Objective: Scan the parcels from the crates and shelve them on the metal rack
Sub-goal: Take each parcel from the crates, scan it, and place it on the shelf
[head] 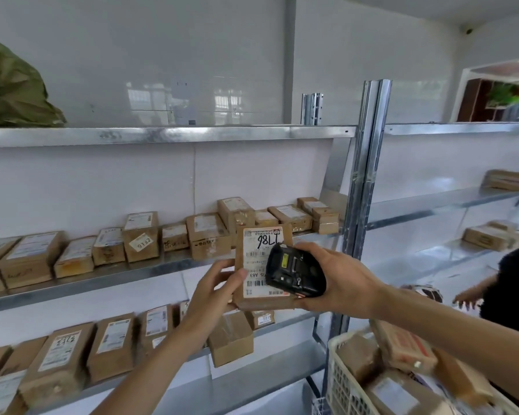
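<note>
A parcel (259, 269) was held up before the rack (366, 175) by the left hand (215, 290), fingers curled round its left edge, so its label faced the scanner (295, 272) gripped in the right hand (339, 280). Its long axis stood upright, the label upside down.

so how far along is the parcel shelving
Done: rows of cardboard parcels already sit on the metal rack. In hand: the left hand holds a labelled parcel up while the right hand holds the black scanner over its label. Left: this parcel is not yet shelved, and the white crate holds more parcels.
</note>
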Demonstrator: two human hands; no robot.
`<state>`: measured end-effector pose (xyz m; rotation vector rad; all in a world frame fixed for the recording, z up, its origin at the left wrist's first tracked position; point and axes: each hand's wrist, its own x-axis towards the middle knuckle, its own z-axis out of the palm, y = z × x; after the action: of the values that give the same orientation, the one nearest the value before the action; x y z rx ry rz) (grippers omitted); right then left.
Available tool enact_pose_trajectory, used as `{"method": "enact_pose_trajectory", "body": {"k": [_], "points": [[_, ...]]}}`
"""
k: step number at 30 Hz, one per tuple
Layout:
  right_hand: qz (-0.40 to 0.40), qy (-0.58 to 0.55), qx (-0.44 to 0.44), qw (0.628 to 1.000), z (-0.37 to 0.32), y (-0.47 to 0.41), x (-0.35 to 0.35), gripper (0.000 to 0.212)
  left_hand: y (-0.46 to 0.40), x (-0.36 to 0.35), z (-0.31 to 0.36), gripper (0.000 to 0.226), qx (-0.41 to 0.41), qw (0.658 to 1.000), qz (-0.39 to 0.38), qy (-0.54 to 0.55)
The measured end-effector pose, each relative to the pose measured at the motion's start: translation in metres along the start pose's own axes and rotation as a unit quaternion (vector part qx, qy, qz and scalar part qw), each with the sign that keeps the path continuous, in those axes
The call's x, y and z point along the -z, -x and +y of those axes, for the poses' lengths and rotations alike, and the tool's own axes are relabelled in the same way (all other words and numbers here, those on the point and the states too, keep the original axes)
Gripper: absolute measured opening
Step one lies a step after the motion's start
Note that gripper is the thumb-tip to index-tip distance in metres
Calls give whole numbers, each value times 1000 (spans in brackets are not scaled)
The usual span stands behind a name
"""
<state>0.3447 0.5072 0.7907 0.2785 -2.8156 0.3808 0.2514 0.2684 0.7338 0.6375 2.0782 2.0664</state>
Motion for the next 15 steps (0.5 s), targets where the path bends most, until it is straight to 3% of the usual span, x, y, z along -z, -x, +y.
{"method": "enact_pose_trajectory", "body": {"k": [4, 6, 11, 15], "points": [[3, -4, -37, 999, 46, 1, -5, 90, -29, -22, -19, 74, 22, 996, -85, -30], [-2, -6, -54, 999, 69, -2, -11, 87, -47, -32, -31, 84, 28, 991, -115, -71], [-35, -3, -77, 996, 126, -23, -40, 83, -95, -59, -74, 59, 13, 986, -122, -109], [-66, 8, -102, 993, 173, -53, -74, 85, -138, -75, -120, 64, 30, 990, -118, -78]]}}
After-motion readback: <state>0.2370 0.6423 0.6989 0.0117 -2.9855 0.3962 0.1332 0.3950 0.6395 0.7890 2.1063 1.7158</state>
